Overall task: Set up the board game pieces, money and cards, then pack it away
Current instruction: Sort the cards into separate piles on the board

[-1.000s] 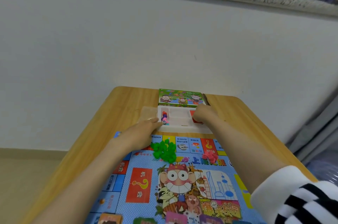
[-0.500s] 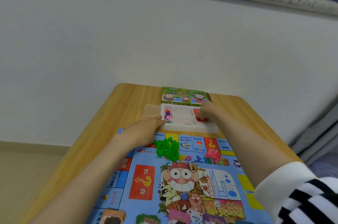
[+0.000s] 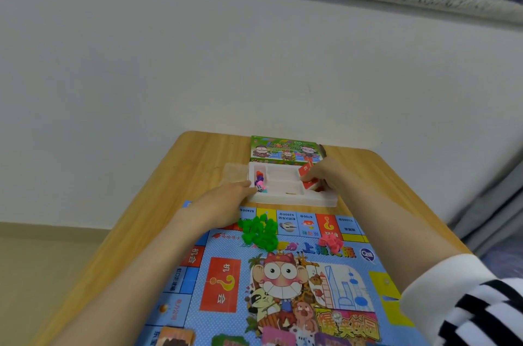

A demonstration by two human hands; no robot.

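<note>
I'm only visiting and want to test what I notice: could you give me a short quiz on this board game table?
1. True or false: the green houses lie inside the white tray.
2. What does the right hand hold? A. red cards B. a die C. the game box
3. Fill in: the left hand touches the tray's ___ edge.

Key: 1 false, they lie on the board; 2 A; 3 left.
</note>
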